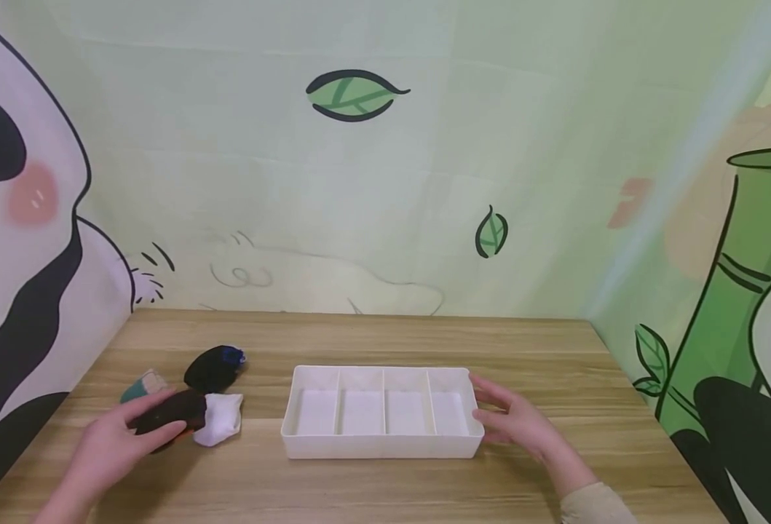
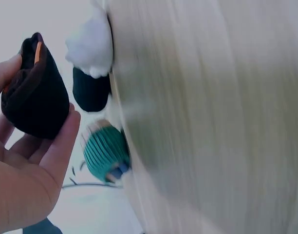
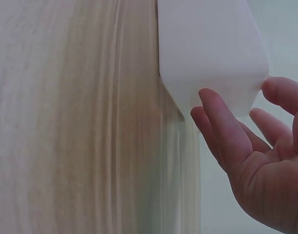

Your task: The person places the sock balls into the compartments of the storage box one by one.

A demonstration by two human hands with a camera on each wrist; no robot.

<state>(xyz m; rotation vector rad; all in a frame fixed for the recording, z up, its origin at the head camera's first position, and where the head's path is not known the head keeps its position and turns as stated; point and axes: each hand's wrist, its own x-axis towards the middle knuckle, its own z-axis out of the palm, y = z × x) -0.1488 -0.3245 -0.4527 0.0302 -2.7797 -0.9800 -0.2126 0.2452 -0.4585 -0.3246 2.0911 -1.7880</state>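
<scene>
Left hand (image 1: 119, 440) grips a dark rolled sock (image 1: 169, 413), thumb and fingers curled about it, at the near left of the table (image 1: 372, 484); the left wrist view shows the dark rolled sock (image 2: 34, 95) held between thumb and fingers. Right hand (image 1: 516, 418), fingers relaxed and spread, holds nothing and rests at the right end wall of the white divided tray (image 1: 306, 445), its fingertips touching or just beside that wall; the right wrist view shows the same. Just beside the held sock lie a white rolled sock (image 1: 220, 418), a black rolled sock with a blue patch (image 1: 215, 367) behind it, and a teal and beige rolled sock (image 1: 141, 386) to the left. All four tray compartments are seen to be bare. By this reading the sorting is at its beginning: one sock in hand, none placed, three lying on the table.
</scene>
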